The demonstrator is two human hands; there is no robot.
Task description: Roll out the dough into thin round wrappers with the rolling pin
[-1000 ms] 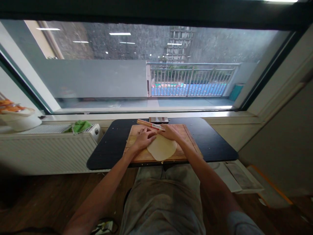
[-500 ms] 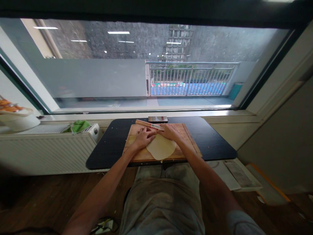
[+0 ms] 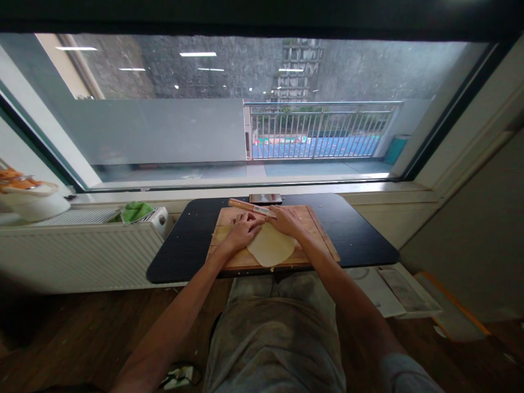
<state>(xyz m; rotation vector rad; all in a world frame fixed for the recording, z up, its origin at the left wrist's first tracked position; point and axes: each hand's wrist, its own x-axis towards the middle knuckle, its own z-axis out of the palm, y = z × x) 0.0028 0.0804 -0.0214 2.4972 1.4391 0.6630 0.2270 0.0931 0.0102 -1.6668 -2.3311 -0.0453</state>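
A pale, thin, rounded sheet of dough (image 3: 272,248) lies on a wooden cutting board (image 3: 323,240). My left hand (image 3: 243,231) rests palm down, fingers apart, over the dough's upper left edge. Beyond it, a wooden rolling pin (image 3: 245,206) with a printed label lies slantwise near the board's far edge. My right hand (image 3: 284,220) is at the pin's right end, over the dough's top edge; its fingers are bent, and what they grip is too small to make out.
The board sits on a black table (image 3: 176,240) below a window. A small flat box (image 3: 265,198) lies at the table's far edge. Left are a radiator (image 3: 90,256) with a green cloth (image 3: 137,212) and a white pot (image 3: 36,202). A low white unit (image 3: 376,289) stands right.
The view has shifted very slightly. Both hands, the dough and the rolling pin hold nearly the same places.
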